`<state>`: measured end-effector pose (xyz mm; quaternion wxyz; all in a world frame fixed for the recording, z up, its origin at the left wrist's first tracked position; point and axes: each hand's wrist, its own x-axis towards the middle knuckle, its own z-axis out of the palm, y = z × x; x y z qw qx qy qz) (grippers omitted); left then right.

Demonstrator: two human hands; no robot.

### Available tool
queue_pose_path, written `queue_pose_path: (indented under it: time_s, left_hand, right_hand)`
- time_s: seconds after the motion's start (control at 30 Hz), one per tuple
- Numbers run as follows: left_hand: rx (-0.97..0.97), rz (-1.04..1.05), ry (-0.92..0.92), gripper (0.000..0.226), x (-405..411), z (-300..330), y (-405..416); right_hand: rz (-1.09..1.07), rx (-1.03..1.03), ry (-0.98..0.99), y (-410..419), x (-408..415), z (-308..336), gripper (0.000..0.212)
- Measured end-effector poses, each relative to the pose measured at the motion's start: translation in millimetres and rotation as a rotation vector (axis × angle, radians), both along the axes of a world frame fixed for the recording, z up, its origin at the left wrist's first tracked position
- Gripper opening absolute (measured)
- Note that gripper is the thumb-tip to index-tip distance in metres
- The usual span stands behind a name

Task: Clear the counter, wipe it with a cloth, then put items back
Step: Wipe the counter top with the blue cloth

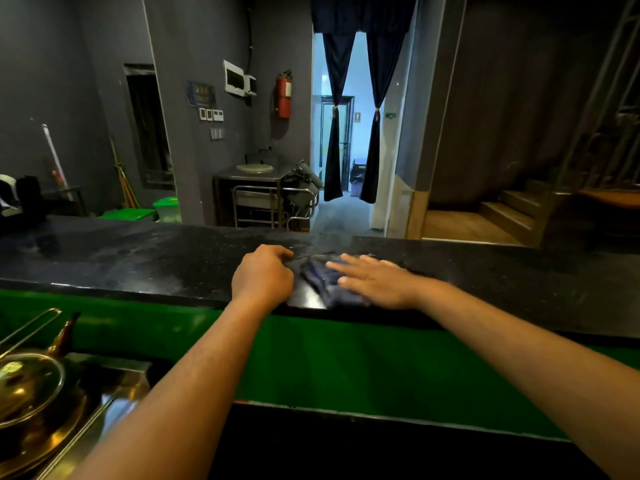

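Pressing one cloth [320, 277] flat, right hand [375, 284] spread; left hand [263, 277] curled, empty.

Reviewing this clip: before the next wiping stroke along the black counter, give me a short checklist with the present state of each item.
1. Cloth flat on the counter: ok.
2. Right hand pressing the cloth with straight fingers: ok.
3. Left hand on the counter beside the cloth, fingers curled at its edge; whether it pinches the cloth: cannot tell.
4. Counter top in view free of items in the stroke's path: ok.
5. Brass kettle on the lower surface, off the counter: ok.
6. Cloth damp: cannot tell.
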<state>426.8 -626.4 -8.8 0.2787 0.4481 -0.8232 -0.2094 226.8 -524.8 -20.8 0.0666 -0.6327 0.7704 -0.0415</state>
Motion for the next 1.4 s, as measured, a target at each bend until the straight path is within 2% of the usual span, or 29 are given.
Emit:
queue_pose_path:
  time_s: [0.1, 0.17, 0.2, 0.33, 0.37, 0.43, 0.47, 0.53, 0.57, 0.63, 0.67, 0.73, 0.77, 0.83, 0.93, 0.97, 1.03, 1.1, 1.2, 1.23, 1.33, 1.4]
  left_hand:
    - [0.001, -0.027, -0.116, 0.048, -22.1, -3.2, 12.5]
    - [-0.059, 0.029, -0.174, 0.048, -37.4, -7.8, 19.6]
    - [-0.086, 0.083, -0.168, 0.047, -42.3, -9.9, 22.0]
    - [-0.162, 0.215, -0.09, 0.036, -47.8, -17.0, 24.1]
    - [-0.171, 0.216, -0.089, 0.035, -48.4, -18.0, 23.8]
    - [-0.169, 0.232, -0.086, 0.04, -46.5, -17.2, 25.2]
    - [-0.152, 0.238, -0.079, 0.042, -45.9, -17.2, 26.1]
    - [-0.128, 0.234, -0.059, 0.041, -46.5, -16.6, 26.4]
    - [-0.124, 0.233, -0.055, 0.04, -46.4, -15.6, 26.9]
    - [-0.137, 0.222, -0.057, 0.041, -45.0, -14.4, 28.4]
    - [-0.149, 0.217, -0.044, 0.042, -44.4, -14.2, 28.9]
    - [-0.172, 0.209, -0.012, 0.04, -43.0, -13.7, 32.2]
    - [-0.19, 0.204, 0.001, 0.039, -43.0, -13.2, 34.5]
    - [-0.224, 0.192, 0.013, 0.034, -42.5, -10.8, 41.1]
    - [-0.238, 0.172, -0.036, 0.031, -43.4, -3.0, 53.2]
    - [-0.243, 0.154, -0.075, 0.031, -46.3, -0.1, 58.2]
    - [-0.264, 0.099, -0.123, 0.031, -59.1, 4.0, 70.9]
    - [-0.253, 0.014, -0.117, 0.031, -80.6, 4.4, 88.5]
    - [-0.221, -0.067, -0.118, 0.031, -111.8, 0.5, 111.0]
    - [-0.202, -0.081, -0.117, 0.031, -120.1, -0.8, 116.8]
    - [-0.166, -0.113, -0.11, 0.03, -140.4, -4.8, 131.6]
    - [-0.166, -0.129, -0.134, 0.028, -151.8, -5.9, 139.8]
  right_hand:
    - [-0.34, 0.062, 0.083, -23.0, -85.4, 2.5, 0.073]
    - [-0.513, 0.034, 0.112, -47.9, -97.6, 1.6, 0.065]
    - [-0.48, 0.02, 0.104, -62.2, -86.1, 1.2, 0.062]
    - [0.027, 0.055, 0.119, -107.8, -15.5, -1.2, 0.055]
    - [0.086, 0.057, 0.101, -113.4, -16.2, 0.3, 0.054]
    - [0.043, 0.057, 0.026, -120.2, -42.2, 4.3, 0.054]
    - [-0.047, 0.048, 0.013, -119.9, -58.7, 5.6, 0.058]
    - [-0.276, 0.028, 0.045, -119.9, -92.5, 3.3, 0.071]
    - [-0.294, 0.048, 0.059, -125.8, -103.9, 0.2, 0.079]
    - [-0.165, 0.076, 0.067, -111.3, -89.1, 3.0, 0.094]
    - [-0.083, 0.071, 0.071, -93.2, -72.9, 4.9, 0.088]
    - [0.055, 0.053, 0.068, -47.3, -56.4, -0.7, 0.061]
    - [0.108, 0.023, 0.036, -22.6, -62.2, -3.8, 0.055]
    - [0.029, 0.011, 0.008, 27.1, -93.9, -4.6, 0.052]
    - [-0.394, 0.027, 0.048, 71.2, -141.7, 5.0, 0.055]
    - [-0.464, 0.03, 0.07, 76.2, -140.0, 5.8, 0.056]
    - [-0.399, 0.018, 0.079, 83.0, -106.6, 2.5, 0.057]
    - [-0.193, -0.022, 0.068, 97.9, -67.7, -8.6, 0.055]
    - [-0.058, -0.063, -0.012, 132.2, -84.9, -9.2, 0.051]
    - [-0.102, -0.031, -0.013, 141.9, -112.5, -8.0, 0.051]
    - [-0.426, 0.023, 0.031, 161.8, -188.5, -4.9, 0.06]
    - [-0.485, 0.036, 0.109, 166.6, -189.6, -4.1, 0.062]
